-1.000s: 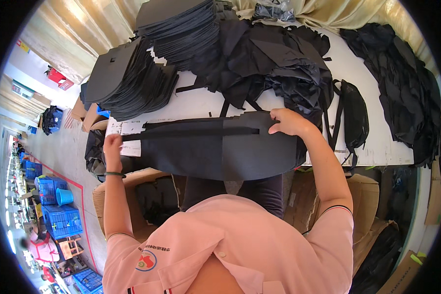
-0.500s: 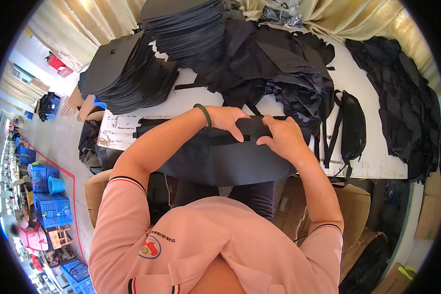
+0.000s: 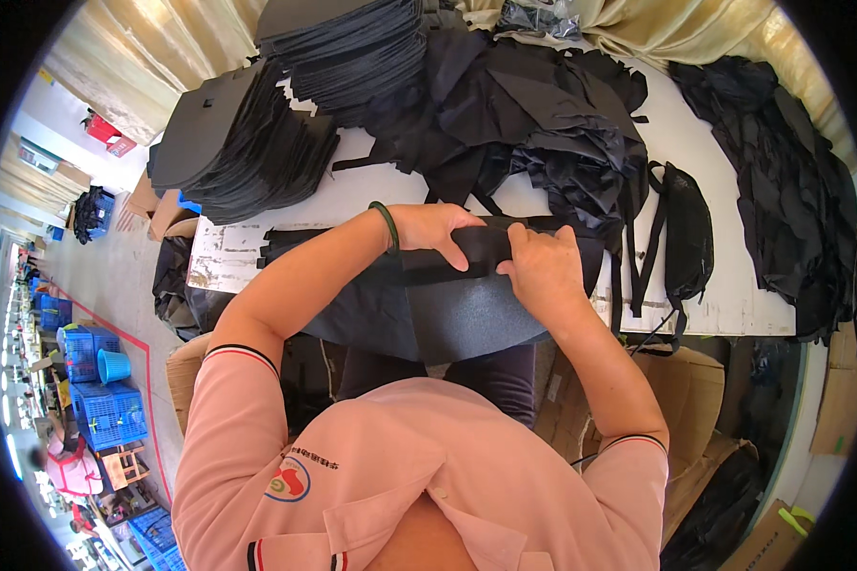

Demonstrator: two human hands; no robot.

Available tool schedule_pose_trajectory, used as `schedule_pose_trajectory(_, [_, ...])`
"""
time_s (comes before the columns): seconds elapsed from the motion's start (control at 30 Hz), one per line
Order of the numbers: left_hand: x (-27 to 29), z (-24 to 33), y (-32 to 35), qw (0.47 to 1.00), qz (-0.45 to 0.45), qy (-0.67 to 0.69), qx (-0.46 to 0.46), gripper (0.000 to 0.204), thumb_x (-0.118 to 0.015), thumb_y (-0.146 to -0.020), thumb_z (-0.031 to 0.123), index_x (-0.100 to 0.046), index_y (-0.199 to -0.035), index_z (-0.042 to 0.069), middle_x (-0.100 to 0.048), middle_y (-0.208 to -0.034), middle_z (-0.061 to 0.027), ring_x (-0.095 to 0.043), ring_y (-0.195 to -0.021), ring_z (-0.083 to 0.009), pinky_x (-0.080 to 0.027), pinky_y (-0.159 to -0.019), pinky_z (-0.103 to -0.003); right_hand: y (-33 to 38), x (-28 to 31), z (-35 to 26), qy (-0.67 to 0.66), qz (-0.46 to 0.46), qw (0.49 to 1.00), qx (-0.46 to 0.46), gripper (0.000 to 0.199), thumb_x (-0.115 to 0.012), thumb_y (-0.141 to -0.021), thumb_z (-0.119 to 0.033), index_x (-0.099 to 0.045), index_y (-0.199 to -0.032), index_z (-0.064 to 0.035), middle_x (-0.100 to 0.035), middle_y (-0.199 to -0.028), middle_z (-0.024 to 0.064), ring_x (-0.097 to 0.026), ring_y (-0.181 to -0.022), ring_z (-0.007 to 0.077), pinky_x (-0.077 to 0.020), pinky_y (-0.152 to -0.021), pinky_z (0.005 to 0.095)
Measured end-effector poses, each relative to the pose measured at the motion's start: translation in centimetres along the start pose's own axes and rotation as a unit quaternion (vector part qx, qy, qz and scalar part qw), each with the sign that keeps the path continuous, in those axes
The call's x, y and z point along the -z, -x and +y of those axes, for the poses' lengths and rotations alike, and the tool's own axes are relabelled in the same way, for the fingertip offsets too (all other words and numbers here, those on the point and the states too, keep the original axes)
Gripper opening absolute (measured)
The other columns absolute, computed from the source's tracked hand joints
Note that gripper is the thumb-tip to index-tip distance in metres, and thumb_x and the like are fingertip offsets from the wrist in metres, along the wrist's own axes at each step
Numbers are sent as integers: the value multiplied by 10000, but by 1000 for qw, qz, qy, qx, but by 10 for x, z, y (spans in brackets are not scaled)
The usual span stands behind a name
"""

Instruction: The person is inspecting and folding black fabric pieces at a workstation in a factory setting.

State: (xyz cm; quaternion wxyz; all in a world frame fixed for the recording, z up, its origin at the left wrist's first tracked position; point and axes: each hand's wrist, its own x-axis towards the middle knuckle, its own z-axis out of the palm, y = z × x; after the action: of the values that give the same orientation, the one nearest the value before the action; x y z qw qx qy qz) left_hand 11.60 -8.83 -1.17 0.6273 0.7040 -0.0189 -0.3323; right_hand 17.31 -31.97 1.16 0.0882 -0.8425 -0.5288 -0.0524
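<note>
While both hands meet at the front edge of the white table (image 3: 733, 305), the person works a black fabric panel (image 3: 448, 314) that hangs off that edge toward the lap. The left hand (image 3: 438, 233), a green band at its wrist, has its fingers curled shut over a folded or rolled strip along the panel's top; the right hand (image 3: 543, 271) sits just beside it, fingers bent and pinching the same fold. Judging by the grip, the step in hand looks like folding or rolling the panel's upper edge, and the next move would call for keeping the fold even along its length while the hands slide apart. Just right of the hands on the table lies a black waist bag (image 3: 686, 238) with its straps trailing over the edge. Farther back on the table sits a loose heap of black fabric pieces (image 3: 533, 114), with two fanned stacks of stiff dark cut panels (image 3: 248, 143) at the far left corner and another dark pile (image 3: 790, 181) at the far right. Below the table's right end stand brown cardboard boxes (image 3: 705, 381); what they hold cannot be told. Well left of the table, blue plastic crates (image 3: 100, 409) rest on the floor, their contents too small to make out.
</note>
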Motion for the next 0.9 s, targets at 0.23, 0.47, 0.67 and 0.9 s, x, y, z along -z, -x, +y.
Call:
schedule_pose_trajectory(0.23, [0, 1, -7, 997, 41, 3, -71, 704, -788, -760, 6, -496, -1399, 52, -537, -1397, -92, -535, -1238, -190, -438, -1048, -336, 2, 0, -2, 23, 8, 1000, -10, 376, -827, -733, -253, -558, -932, -81, -660, -741, 46, -681, -699, 230, -404, -763, 388])
schedule_pose_trajectory(0.47, [-73, -17, 11, 752, 237, -550, -276, 809, -839, -726, 360, -490, -1393, 62, -368, -1536, -219, -299, -1461, -402, -231, -1182, -584, -10, -28, 46, -88, 42, 995, -35, 366, -826, -736, -229, -619, -985, -58, -671, -890, 102, -671, -863, 310, -450, -840, 428])
schedule_pose_trajectory(0.67, [-97, -70, 17, 799, 161, -553, -173, 974, -716, -791, 583, -316, -1565, 150, -238, -1634, -175, -171, -1528, -362, -103, -1200, -624, -94, -20, 172, 7, 334, 931, -147, 447, -724, -844, -148, -565, -1255, -79, -589, -1286, 159, -549, -1192, 375, -471, -965, 477])
schedule_pose_trajectory(0.9, [-85, -67, 20, 843, 256, -416, -228, 803, -769, -845, 387, -396, -1498, 104, -336, -1562, -197, -307, -1465, -358, -235, -1190, -525, -116, 9, 135, 2, 263, 960, -97, 160, -727, -844, -146, -698, -993, -96, -706, -988, 121, -687, -884, 330, -529, -822, 476])
